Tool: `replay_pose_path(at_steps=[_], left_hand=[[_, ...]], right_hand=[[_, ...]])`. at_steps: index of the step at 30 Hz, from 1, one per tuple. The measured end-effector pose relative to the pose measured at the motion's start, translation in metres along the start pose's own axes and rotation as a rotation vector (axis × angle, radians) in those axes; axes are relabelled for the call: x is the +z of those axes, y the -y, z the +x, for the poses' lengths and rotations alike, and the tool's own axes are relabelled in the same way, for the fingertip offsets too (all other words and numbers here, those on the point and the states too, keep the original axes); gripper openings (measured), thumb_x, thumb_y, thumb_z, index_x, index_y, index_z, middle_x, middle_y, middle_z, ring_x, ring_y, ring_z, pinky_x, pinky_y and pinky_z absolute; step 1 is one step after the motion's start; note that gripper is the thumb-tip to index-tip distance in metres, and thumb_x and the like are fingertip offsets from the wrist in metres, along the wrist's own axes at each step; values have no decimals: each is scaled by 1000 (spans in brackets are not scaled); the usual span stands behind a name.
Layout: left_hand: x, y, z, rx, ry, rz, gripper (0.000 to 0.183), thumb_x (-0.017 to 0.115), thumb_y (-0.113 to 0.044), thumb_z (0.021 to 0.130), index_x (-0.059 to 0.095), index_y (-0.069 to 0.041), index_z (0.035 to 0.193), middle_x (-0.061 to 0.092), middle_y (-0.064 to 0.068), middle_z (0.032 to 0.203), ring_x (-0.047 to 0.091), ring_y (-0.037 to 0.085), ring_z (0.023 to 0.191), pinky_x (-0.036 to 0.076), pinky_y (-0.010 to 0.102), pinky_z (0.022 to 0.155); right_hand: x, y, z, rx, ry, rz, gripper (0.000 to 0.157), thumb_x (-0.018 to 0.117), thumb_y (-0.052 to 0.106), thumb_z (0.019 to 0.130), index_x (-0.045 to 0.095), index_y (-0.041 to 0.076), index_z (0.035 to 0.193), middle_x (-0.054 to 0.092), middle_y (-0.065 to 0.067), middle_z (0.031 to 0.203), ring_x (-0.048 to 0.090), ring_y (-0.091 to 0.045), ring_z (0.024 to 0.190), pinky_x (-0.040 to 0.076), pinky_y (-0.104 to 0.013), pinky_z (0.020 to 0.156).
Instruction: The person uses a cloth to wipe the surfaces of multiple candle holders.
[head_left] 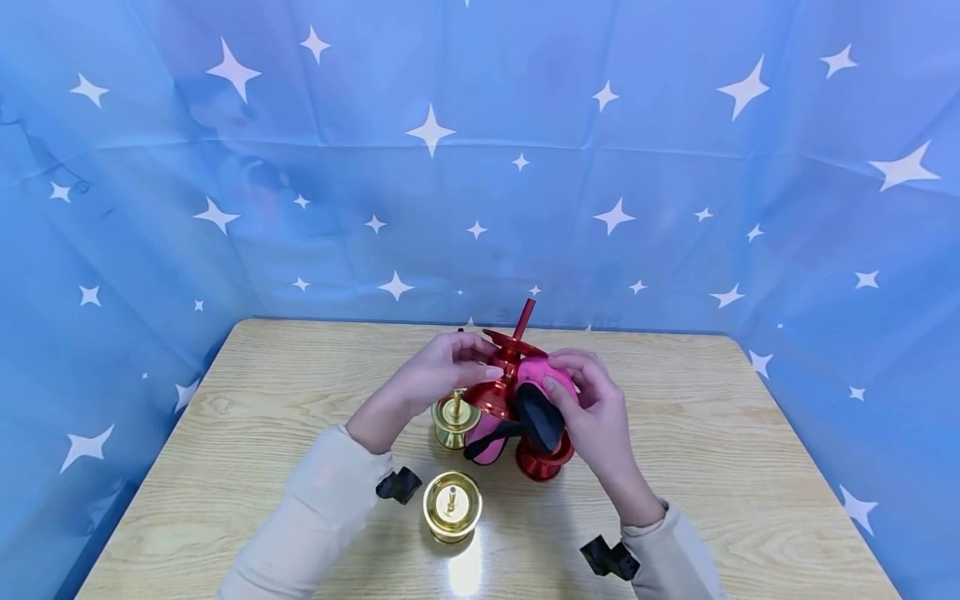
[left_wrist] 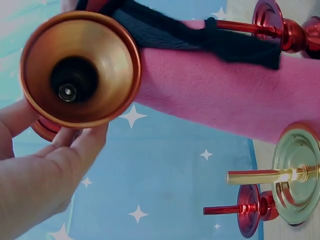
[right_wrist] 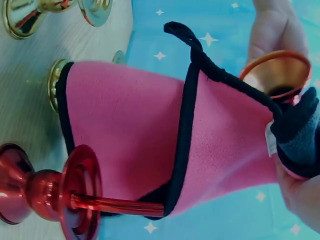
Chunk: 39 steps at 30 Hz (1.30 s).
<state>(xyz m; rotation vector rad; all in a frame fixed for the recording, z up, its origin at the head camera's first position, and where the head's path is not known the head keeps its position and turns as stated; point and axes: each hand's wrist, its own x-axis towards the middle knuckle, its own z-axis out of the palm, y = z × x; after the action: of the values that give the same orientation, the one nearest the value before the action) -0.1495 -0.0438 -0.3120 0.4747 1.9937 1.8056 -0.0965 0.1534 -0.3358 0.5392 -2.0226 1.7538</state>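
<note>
My left hand [head_left: 457,362] grips a red metal candlestick [head_left: 491,398] by its stem, raised above the table and tilted, its spike pointing up. In the left wrist view the hollow, copper-coloured inside of its base [left_wrist: 117,47] faces the camera. In my right hand [head_left: 600,408] is a pink cloth [right_wrist: 125,110] with black edging and a black loop [right_wrist: 182,32], pinched between thumb and fingers against the candlestick's side. The rest of the cloth hangs down towards the table. My right fingertips are partly hidden by the cloth's folds.
Below my hands a second red candlestick [head_left: 538,467] stands on the wooden table [head_left: 675,467]. One gold candlestick [head_left: 453,417] stands under my left hand, another [head_left: 452,504] nearer the front. A blue curtain with white stars [head_left: 480,183] hangs behind the table.
</note>
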Motion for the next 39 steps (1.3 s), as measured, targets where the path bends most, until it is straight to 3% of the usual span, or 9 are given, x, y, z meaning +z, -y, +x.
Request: replay_pose_path(at_steps=[5, 9, 13, 17, 24, 32, 39], left_hand=[[-2, -3, -3, 23, 50, -38, 29, 57, 1, 86, 51, 13, 112, 60, 15, 97, 57, 13, 82, 50, 24, 71], [1, -4, -3, -10, -3, 3, 30, 59, -1, 86, 52, 11, 112, 60, 16, 99, 58, 15, 83, 51, 26, 73], [7, -1, 0, -44, -76, 68, 27, 62, -3, 85, 55, 8, 109, 60, 15, 98, 59, 17, 82, 52, 28, 74], [7, 1, 0, -32, -59, 56, 28, 62, -3, 85, 54, 9, 109, 60, 16, 99, 60, 17, 83, 53, 29, 74], [4, 0, -4, -48, -11, -31, 32, 61, -3, 86, 50, 9, 113, 60, 14, 97, 59, 15, 81, 52, 27, 73], [8, 1, -5, -37, -40, -36, 29, 62, -1, 84, 50, 9, 109, 60, 15, 96, 61, 14, 78, 52, 27, 71], [14, 7, -1, -32, -79, 10, 24, 62, -1, 85, 52, 9, 104, 59, 17, 99, 63, 19, 85, 53, 28, 72]], right_hand=[[-2, -5, 0, 106, -17, 1, 18, 57, -14, 82, 56, -10, 100, 56, -15, 103, 58, -11, 87, 50, -17, 70], [0, -1, 1, 170, -32, -14, 18, 57, -11, 83, 58, -7, 101, 57, -14, 104, 59, -9, 87, 51, -19, 71], [3, 8, 0, 86, -17, -17, 17, 60, -10, 82, 60, -8, 99, 53, -17, 107, 56, -16, 95, 50, -19, 77], [5, 11, 0, -6, -34, -15, 16, 60, -11, 81, 61, -10, 98, 51, -19, 106, 52, -20, 98, 49, -18, 81], [3, 8, 0, 89, -120, -6, 14, 60, -8, 83, 62, -8, 96, 54, -15, 101, 60, -17, 85, 53, -21, 70], [9, 25, 2, 154, -155, -118, 12, 61, -10, 81, 61, -10, 93, 54, -16, 98, 59, -11, 78, 51, -15, 68], [12, 18, -2, -6, -116, -111, 14, 64, -10, 79, 63, -8, 93, 54, -16, 101, 55, -14, 86, 50, -15, 68]])
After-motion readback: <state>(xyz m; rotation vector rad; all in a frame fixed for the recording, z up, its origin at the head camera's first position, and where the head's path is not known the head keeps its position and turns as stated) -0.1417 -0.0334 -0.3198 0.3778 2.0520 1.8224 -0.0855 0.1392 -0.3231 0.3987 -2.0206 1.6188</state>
